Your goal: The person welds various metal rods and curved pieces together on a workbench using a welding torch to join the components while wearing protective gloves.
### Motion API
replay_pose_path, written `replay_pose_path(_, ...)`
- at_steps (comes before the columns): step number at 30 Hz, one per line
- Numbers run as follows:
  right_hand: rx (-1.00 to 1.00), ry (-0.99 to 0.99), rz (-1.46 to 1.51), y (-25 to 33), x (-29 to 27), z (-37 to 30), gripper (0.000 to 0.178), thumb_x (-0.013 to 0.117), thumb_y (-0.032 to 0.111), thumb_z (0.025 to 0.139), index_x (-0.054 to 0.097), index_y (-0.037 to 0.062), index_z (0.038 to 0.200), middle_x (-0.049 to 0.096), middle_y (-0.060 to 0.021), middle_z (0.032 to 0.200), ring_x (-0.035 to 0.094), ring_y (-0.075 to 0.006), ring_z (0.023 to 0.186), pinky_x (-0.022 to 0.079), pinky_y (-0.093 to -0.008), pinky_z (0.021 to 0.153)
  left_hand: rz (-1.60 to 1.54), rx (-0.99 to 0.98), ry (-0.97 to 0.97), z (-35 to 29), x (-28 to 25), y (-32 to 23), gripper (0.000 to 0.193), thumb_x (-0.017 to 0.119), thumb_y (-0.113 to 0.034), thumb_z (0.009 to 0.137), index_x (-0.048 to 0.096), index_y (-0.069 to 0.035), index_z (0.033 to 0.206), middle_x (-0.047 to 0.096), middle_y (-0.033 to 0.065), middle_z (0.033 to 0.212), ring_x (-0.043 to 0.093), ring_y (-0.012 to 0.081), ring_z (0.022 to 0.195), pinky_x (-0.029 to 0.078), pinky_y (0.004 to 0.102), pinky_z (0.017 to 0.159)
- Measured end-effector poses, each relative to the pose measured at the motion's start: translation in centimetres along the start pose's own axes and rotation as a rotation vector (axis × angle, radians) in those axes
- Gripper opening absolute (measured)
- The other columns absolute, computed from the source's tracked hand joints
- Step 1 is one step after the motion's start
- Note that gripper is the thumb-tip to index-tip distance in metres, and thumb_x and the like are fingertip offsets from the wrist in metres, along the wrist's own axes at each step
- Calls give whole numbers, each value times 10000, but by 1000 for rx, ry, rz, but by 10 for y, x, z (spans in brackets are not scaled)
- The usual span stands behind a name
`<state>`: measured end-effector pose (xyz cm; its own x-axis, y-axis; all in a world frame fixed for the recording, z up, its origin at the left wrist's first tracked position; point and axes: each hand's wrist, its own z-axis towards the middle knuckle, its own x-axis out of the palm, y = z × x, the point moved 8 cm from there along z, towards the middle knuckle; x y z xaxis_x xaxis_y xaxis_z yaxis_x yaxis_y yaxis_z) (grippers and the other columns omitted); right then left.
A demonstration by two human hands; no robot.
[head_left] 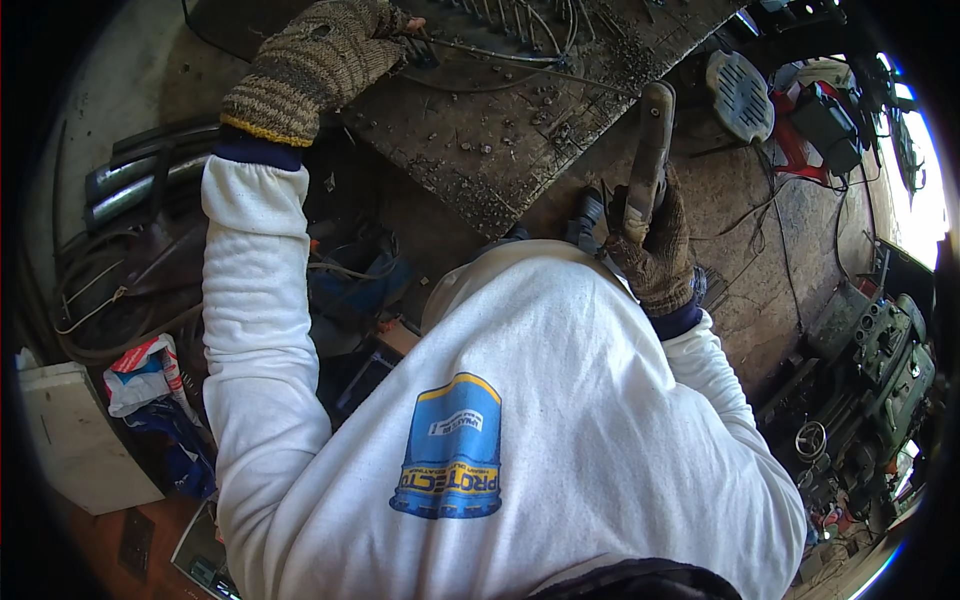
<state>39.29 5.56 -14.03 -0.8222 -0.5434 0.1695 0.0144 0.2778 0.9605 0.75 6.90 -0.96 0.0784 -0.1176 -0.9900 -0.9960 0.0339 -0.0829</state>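
Observation:
My right hand (655,245), in a brown knitted glove, is wrapped round the handle of a worn welding electrode holder (650,150), its jaw end pointing up and away from me. From that end a thin rod (590,82) runs left over the metal table (440,170). My left hand (320,65), in a striped brown glove, is at the table's far left corner with fingers closed. A bare fingertip shows through its glove, beside the left end of thin metal rods (490,52). What those fingers grip is hidden.
Small metal bits and spatter cover the tabletop. A perforated stool seat (740,97) stands at the far right, near a red plastic chair (797,140). Cables (780,230) trail across the floor. Green machinery (880,340) is at right; curved metal pieces (130,185) lie at left.

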Motion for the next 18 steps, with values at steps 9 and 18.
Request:
replay_pose_path(9,-71,10,-105,8,3,1,1068,932,259,744,285,14,1557,512,-159,1452,535,-260,1329,454,-420,1112,-25,-27,30,-1,-1,-1,432,675,-305,960,646,-298,1390,687,129,1231,655,339,1125,530,449,974)
replay_pose_path(18,-79,43,-115,15,6,4,1090,936,267,746,262,17,1566,506,-153,1462,520,-262,1343,435,-414,1124,-3,-15,24,2,3,4,420,661,-310,964,650,-292,1383,685,139,1217,653,349,1111,528,458,979)
